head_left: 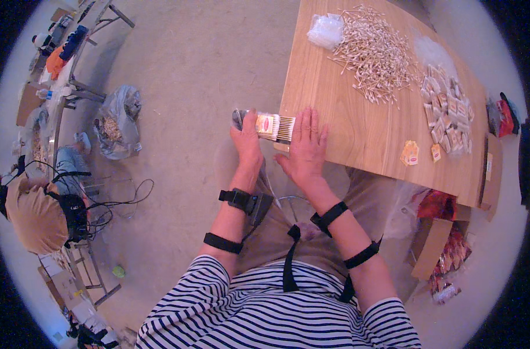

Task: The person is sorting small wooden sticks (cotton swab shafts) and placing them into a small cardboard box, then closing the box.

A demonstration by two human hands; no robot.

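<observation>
At the table's left front corner, my left hand (247, 139) is closed around a small clear bag (240, 118) with a yellow and white card (266, 124) in it. A neat row of cotton swabs (285, 128) lies beside the card, partly inside the bag as far as I can see. My right hand (305, 142) rests flat at the table corner with its fingers stretched out, touching or very near the swabs' right-hand side. Its fingers hide whatever lies beneath them.
On the wooden table (317, 87) are a heap of loose cotton swabs (375, 52), clear bags (326, 31), filled packs (451, 116) and loose cards (410, 153). Cardboard boxes (432, 247) stand below right. Another person (41, 212) sits at left, near a plastic sack (118, 122).
</observation>
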